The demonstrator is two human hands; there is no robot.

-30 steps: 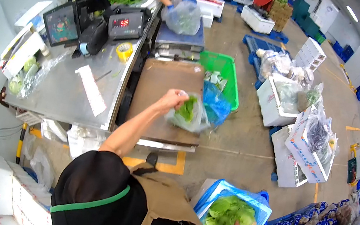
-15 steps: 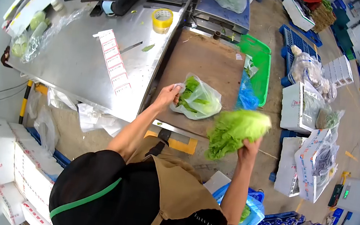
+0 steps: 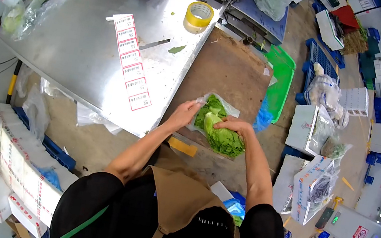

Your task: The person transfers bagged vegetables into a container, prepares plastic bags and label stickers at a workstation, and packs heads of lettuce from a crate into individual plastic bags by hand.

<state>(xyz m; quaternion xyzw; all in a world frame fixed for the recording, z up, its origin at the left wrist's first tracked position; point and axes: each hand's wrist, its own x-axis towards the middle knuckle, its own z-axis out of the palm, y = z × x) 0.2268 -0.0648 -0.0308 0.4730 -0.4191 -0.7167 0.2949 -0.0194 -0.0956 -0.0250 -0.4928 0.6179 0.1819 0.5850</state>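
My left hand [image 3: 186, 113] pinches the edge of a clear plastic bag [image 3: 230, 109] that lies on the brown board [image 3: 228, 70]. Green lettuce [image 3: 212, 106] shows inside the bag. My right hand [image 3: 235, 125] grips a head of lettuce [image 3: 225, 140] at the bag's mouth, its pale base toward the bag and its leafy end toward me. Whether the base is inside the plastic I cannot tell.
Left of the board is a steel table with a strip of labels [image 3: 132, 62], a roll of yellow tape [image 3: 199, 15] and a loose leaf [image 3: 176, 49]. A green crate [image 3: 283, 84] stands to the right. White foam boxes [image 3: 305, 127] line the floor beyond.
My right hand has brought the head of lettuce from the right side, away from the board, over to the bag. My left hand keeps its hold on the bag's edge. The view has shifted.
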